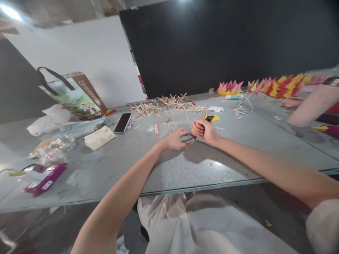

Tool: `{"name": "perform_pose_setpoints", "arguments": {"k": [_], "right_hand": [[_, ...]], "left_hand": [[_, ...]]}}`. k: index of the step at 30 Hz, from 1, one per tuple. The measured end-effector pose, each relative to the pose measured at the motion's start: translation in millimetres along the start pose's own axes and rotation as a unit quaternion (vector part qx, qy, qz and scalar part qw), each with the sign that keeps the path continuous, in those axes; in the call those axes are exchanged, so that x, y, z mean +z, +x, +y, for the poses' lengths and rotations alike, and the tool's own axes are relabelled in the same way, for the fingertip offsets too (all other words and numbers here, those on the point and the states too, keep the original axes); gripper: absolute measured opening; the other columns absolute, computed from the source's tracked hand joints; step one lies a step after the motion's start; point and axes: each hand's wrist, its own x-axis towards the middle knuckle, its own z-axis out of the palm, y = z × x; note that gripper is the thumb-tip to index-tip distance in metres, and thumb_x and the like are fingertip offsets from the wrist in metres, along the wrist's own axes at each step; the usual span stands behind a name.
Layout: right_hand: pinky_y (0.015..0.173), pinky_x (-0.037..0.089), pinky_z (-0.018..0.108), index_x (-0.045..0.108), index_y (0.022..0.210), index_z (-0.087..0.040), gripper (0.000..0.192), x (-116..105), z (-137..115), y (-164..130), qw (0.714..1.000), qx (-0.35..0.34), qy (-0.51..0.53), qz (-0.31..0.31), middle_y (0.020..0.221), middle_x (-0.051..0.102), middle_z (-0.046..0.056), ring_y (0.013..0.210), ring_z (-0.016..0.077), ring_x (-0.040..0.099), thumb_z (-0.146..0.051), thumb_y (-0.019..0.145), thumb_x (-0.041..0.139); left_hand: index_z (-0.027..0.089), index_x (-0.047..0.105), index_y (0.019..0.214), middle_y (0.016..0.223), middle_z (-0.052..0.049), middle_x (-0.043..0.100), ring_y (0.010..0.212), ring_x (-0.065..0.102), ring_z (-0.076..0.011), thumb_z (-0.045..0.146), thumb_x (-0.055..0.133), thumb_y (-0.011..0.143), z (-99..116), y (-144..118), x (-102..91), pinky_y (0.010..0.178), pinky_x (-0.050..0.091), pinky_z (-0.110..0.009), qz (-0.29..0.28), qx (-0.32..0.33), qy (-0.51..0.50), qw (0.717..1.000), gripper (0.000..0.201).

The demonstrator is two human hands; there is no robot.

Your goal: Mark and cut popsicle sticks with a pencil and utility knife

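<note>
My right hand (204, 130) is wrapped round a yellow and black utility knife (212, 118), its blade end slanting down to the left. Close beside it, my left hand (177, 139) rests low over the table with thumb and fingers curled together near the blade. Whatever it pinches is too small and blurred to name. Behind both hands lies a loose heap of thin wooden sticks (182, 104), some joined into star-like shapes. One single stick (220, 128) lies just right of the knife.
On the left are a phone (123, 123), a cream-coloured box (100, 137), a printed carrier bag (82, 97) and a purple packet (46, 180). Pink, red and yellow paper petals (278, 86) line the back right, near a white cable (246, 103) and a pink cylinder (309, 106).
</note>
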Motion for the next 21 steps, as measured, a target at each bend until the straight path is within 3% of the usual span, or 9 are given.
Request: {"name": "perform_pose_setpoints", "arguments": {"k": [5, 21], "right_hand": [[0.044, 0.025, 0.029, 0.034, 0.050, -0.025, 0.054, 0.0, 3.8, -1.7, 1.000, 0.003, 0.003, -0.002, 0.043, 0.027, -0.007, 0.040, 0.0101, 0.021, -0.042, 0.087, 0.070], [0.045, 0.027, 0.030, 0.031, 0.053, -0.025, 0.055, 2.1, 6.2, -4.1, 1.000, 0.005, 0.010, -0.013, 0.044, 0.027, -0.006, 0.041, 0.0100, 0.022, -0.043, 0.090, 0.068]], "left_hand": [[0.036, 0.075, 0.132, 0.153, -0.008, 0.059, 0.144, 0.048, -0.0380, 0.050, 0.073, 0.091, 0.5, -2.5, 2.0, 0.123, 0.034, -0.063, -0.028, -0.007, 0.014, 0.999, 0.044], [0.038, 0.074, 0.135, 0.158, -0.008, 0.056, 0.146, 0.044, -0.0400, 0.052, 0.073, 0.090, 6.1, -3.4, 2.4, 0.123, 0.031, -0.066, -0.030, -0.023, 0.014, 0.999, 0.048]]}}
